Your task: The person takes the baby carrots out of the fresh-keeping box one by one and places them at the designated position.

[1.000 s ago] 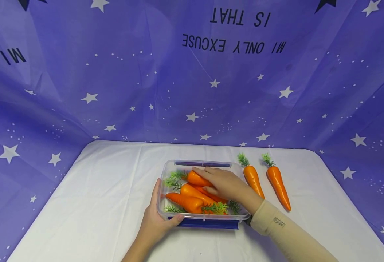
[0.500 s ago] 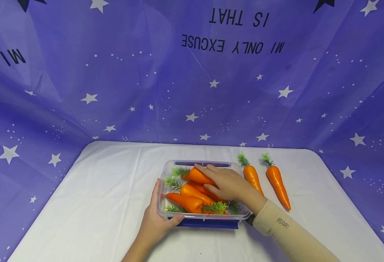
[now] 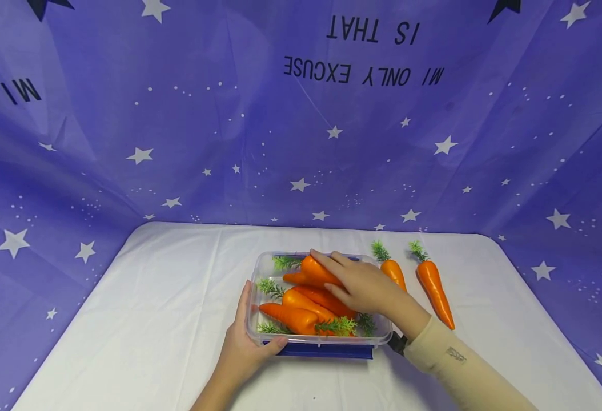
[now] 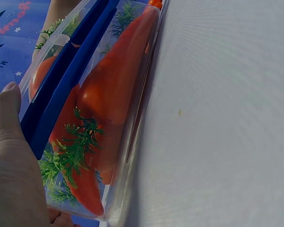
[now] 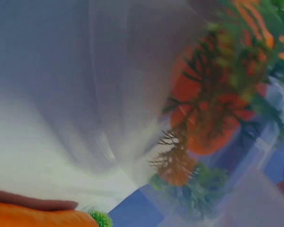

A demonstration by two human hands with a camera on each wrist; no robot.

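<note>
A clear plastic box [image 3: 253,268] with blue side clips stands on the white table, several orange carrots with green leafy tops inside. My left hand [image 3: 247,348] holds its near-left corner, thumb on the front rim and fingers along the left wall; the thumb also shows beside the blue clip [image 4: 61,85] in the left wrist view. Over the box's far side, my right hand [image 3: 365,282] grips an orange carrot [image 3: 315,273], fingers across its top and thumb below. The hand hides the carrot's right part. Below it lie other carrots [image 3: 291,317].
Two more carrots lie on the table right of the box, one [image 3: 394,273] partly behind the right forearm and another [image 3: 434,291] farther right. A purple star-patterned cloth [image 3: 203,125] rises behind the table [image 3: 177,319].
My right hand has shifted slightly toward the far side and right, and the carrot under it has moved toward the box's far wall. The left hand and box have stayed put.
</note>
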